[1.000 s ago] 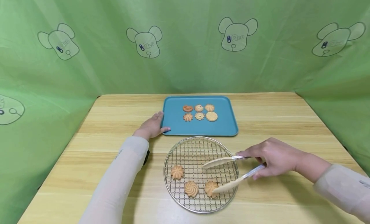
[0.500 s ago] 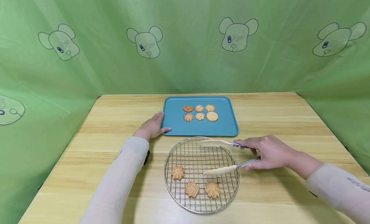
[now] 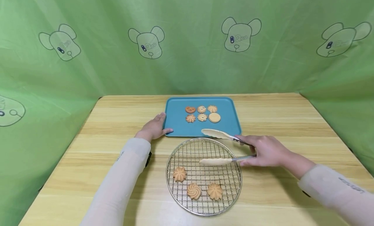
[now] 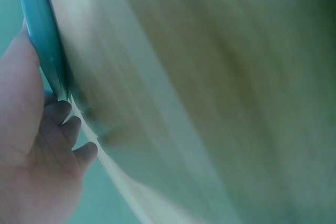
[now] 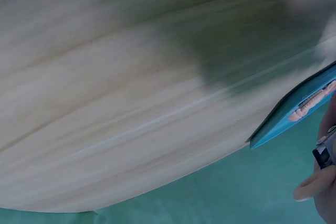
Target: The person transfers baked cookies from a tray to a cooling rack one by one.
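Note:
On the left edge of a blue tray point(image 3: 176, 127) rests my left hand point(image 3: 152, 127), its thumb over the front corner and its fingers along the side. My right hand point(image 3: 267, 149) holds spread tongs point(image 3: 216, 161) with pale scalloped tips and metal arms, nothing between the tips. One tip is over the tray's front edge, the other above a round wire rack point(image 3: 187, 149). Three cookies lie on the rack: a ridged one point(image 3: 179, 174), a swirl one point(image 3: 194, 191) and a flower-shaped one point(image 3: 215, 191). Several cookies sit in two rows on the tray, including a round one point(image 3: 214, 117).
Both stand on a light wooden table point(image 3: 117, 122), the rack just in front of the tray. A green curtain point(image 3: 187, 67) with bear-head drawings hangs behind and at the sides. In the right wrist view, the tray point(image 5: 278, 124) shows at the right edge.
My right hand has moved away from me and left with the tongs, whose lower tip has left the flower-shaped cookie on the rack. The left hand and the tray look unchanged.

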The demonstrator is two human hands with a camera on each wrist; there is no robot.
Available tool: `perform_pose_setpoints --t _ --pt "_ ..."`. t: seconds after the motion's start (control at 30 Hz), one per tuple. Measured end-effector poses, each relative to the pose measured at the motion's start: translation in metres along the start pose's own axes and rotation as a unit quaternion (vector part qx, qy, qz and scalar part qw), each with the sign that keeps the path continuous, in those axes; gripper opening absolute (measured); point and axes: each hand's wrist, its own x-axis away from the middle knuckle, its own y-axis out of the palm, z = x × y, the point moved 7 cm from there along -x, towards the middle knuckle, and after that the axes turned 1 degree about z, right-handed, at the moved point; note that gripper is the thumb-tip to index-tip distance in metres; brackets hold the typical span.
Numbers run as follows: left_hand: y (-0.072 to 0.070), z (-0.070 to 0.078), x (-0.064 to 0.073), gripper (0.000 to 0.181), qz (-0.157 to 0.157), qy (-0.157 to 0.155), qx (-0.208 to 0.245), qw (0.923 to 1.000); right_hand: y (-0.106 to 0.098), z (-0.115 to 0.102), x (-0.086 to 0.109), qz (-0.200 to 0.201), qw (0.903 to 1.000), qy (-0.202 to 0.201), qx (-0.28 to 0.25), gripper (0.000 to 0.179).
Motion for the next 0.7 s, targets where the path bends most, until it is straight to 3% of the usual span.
perform_pose_setpoints --t 0.3,0.7 --pt "0.001 -0.001 0.001 0.089 -0.004 -0.005 0.008 0.9999 0.002 0.005 -0.013 -0.016 0.9970 0.075 0.001 0.097" --pt "0.002 -0.002 -0.001 0.090 -0.006 -0.005 0.003 1.0000 0.004 0.020 -0.025 0.016 0.9888 0.148 -0.006 0.100"
